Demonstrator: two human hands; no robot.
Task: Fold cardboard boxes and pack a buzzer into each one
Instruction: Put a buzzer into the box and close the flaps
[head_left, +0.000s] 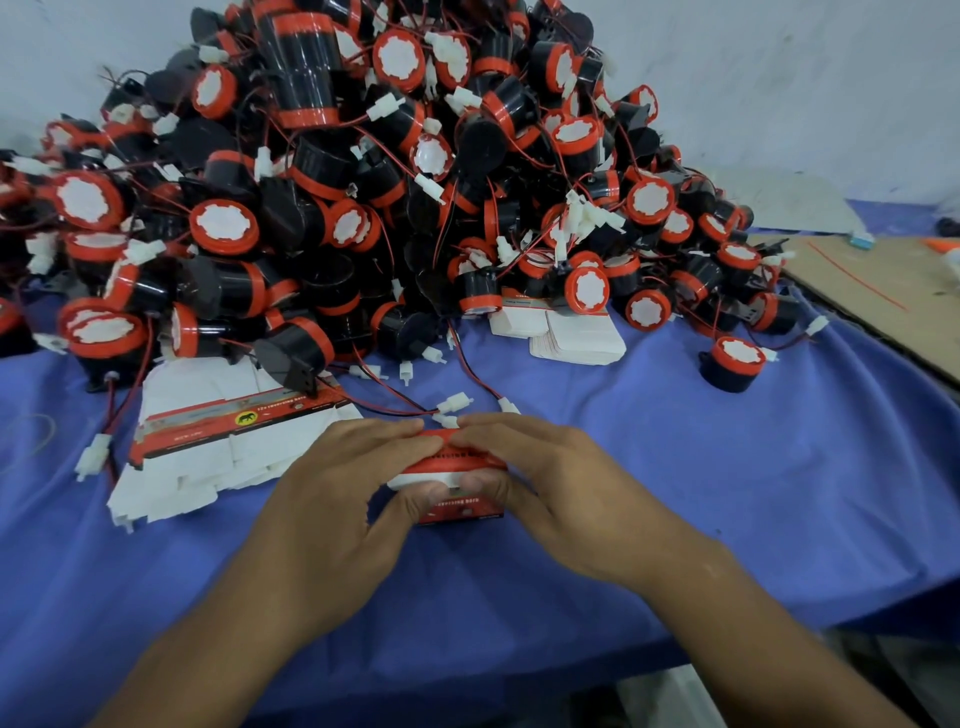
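Red-and-white box (452, 486) is getting pinched between both hands, left (332, 499) and right (561, 493), flap closing I'd guess, needing a firm tuck next.

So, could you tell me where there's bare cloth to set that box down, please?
Blue cloth right of your right hand, below the lone buzzer, is bare; also left, nearer than the flat boxes. The buzzer pile behind is crowded.
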